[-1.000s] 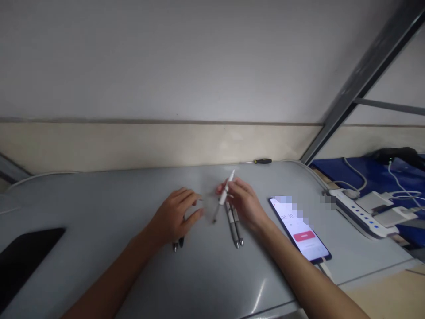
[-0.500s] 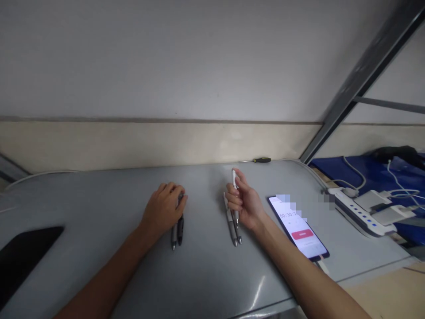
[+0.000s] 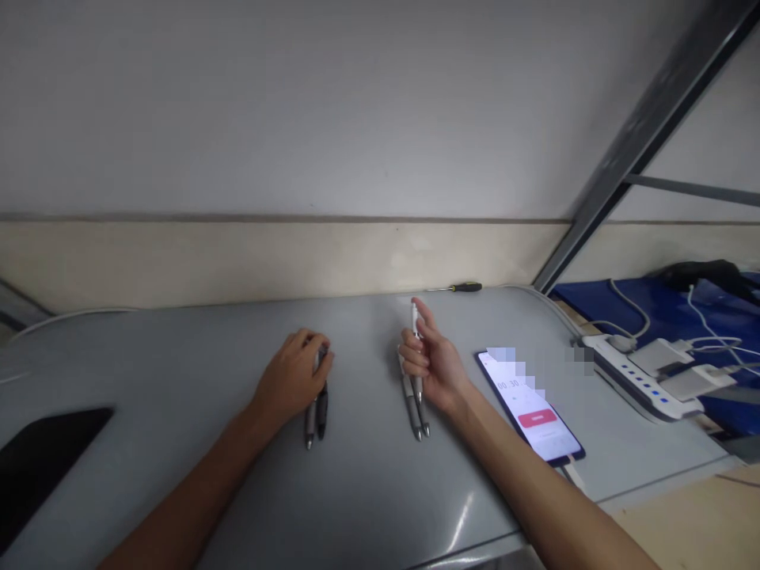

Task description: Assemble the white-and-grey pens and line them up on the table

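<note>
The left hand (image 3: 290,374) and the right hand (image 3: 440,364) are bare; the left forearm (image 3: 202,479) and right forearm (image 3: 528,471), also bare, become narrower toward them.

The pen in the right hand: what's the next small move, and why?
Perhaps the right hand should press its thumb on the white top of the held pen: the other fingers curl around it, and the thumb reaches up beside that end. Whether it clicks, I can't tell.

the head camera looks forward-down across a desk (image 3: 190,368).
</note>
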Motion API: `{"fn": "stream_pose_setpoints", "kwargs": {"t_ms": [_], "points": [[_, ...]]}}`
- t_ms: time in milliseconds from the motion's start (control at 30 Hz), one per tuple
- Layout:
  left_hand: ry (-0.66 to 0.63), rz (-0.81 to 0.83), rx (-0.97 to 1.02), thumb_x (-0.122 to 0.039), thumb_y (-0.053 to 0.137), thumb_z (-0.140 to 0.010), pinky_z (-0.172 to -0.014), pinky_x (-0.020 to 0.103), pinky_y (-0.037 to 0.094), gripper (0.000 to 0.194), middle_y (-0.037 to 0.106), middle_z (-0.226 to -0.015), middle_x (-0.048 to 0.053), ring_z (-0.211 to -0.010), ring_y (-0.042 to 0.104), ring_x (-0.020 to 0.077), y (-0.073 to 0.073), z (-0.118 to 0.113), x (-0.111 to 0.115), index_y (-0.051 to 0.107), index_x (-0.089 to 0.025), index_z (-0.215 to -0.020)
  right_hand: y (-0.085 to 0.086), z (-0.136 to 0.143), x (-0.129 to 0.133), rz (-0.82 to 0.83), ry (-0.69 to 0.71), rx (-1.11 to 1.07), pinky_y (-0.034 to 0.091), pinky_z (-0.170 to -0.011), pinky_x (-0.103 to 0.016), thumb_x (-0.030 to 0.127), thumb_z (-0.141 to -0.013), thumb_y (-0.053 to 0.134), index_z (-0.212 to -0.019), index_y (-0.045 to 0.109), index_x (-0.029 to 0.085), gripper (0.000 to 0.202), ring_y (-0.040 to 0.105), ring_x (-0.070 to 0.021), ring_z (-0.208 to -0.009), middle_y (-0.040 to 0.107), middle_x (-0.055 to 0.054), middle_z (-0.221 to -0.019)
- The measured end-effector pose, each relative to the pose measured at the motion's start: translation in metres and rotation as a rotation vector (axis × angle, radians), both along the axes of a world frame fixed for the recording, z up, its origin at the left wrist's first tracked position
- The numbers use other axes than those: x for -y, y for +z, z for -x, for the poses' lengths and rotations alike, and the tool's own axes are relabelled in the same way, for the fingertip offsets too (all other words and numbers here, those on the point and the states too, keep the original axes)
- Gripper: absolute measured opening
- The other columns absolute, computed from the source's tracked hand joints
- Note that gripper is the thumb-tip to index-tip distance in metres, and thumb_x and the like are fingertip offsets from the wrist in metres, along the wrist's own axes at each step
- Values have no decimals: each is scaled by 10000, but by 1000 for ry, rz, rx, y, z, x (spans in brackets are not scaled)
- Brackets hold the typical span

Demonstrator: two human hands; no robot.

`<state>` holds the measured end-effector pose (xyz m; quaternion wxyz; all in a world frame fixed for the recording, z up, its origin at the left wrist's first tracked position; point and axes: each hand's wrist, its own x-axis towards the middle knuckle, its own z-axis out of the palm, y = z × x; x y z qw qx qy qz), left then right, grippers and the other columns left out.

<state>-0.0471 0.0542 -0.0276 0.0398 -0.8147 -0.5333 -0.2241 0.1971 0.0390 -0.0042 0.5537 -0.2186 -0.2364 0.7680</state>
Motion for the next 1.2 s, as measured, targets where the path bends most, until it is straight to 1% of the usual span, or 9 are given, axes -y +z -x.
{"fn": "stream_pose_setpoints", "kwargs": {"t_ms": [100,433,600,667,767,833,933,1033,1200], "points": [[-41,19,13,-295,417,-932,-903,441,475,199,597,-971,78,-952,562,248,1,0,0,585,-191,-949,-1,1,0,5,10,-15,109,-393,-154,266,-890,593,-1196,470,370,346,181,-60,-430,323,89,-597],[-132,55,29,-258,421,-941,-892,426,466,161,622,-956,63,-929,558,236,3,-4,1,571,-199,-943,-1,1,1,-5,41,-35,102,-390,-155,256,-913,564,-1244,443,375,372,185,-57,-419,326,91,-591],[-135,82,27,-267,419,-941,-890,438,457,179,628,-960,71,-927,547,243,4,-4,1,575,-181,-948,0,1,1,-9,52,-64,94,-395,-155,247,-912,567,-1163,466,360,293,190,-54,-423,325,88,-588],[-129,93,33,-265,423,-937,-893,436,455,175,630,-959,70,-931,545,244,4,-4,1,576,-180,-942,0,1,1,-7,41,-62,91,-394,-156,242,-908,572,-1151,466,357,289,190,-57,-422,327,88,-584],[-129,89,38,-263,419,-940,-897,427,450,177,629,-967,65,-935,545,241,4,-4,1,577,-184,-944,2,2,1,14,9,-41,78,-387,-162,244,-897,582,-1070,468,328,223,176,-58,-418,330,89,-577],[-134,89,39,-265,416,-944,-890,424,451,181,629,-965,63,-930,545,240,4,-3,1,578,-184,-947,3,2,1,23,-27,-1,83,-388,-162,255,-888,591,-1061,465,324,225,181,-58,-418,348,90,-575],[-134,89,44,-262,419,-943,-877,419,455,177,628,-952,61,-922,544,239,4,-3,1,577,-183,-945,6,2,1,12,-39,80,113,-395,-156,284,-871,609,-1154,467,341,322,211,-60,-421,389,90,-576],[-134,81,32,-260,422,-941,-877,424,452,173,628,-951,62,-918,541,240,5,-3,1,576,-182,-941,10,0,0,-19,-57,178,149,-393,-164,309,-836,634,-1159,511,292,347,270,-62,-434,437,77,-599],[-130,86,23,-258,421,-946,-874,422,452,174,630,-962,62,-931,537,240,5,-2,1,579,-184,-945,10,-6,-5,-31,-260,512,317,-453,-212,330,-757,653,-1025,585,216,299,446,-104,-522,518,45,-654]]}}
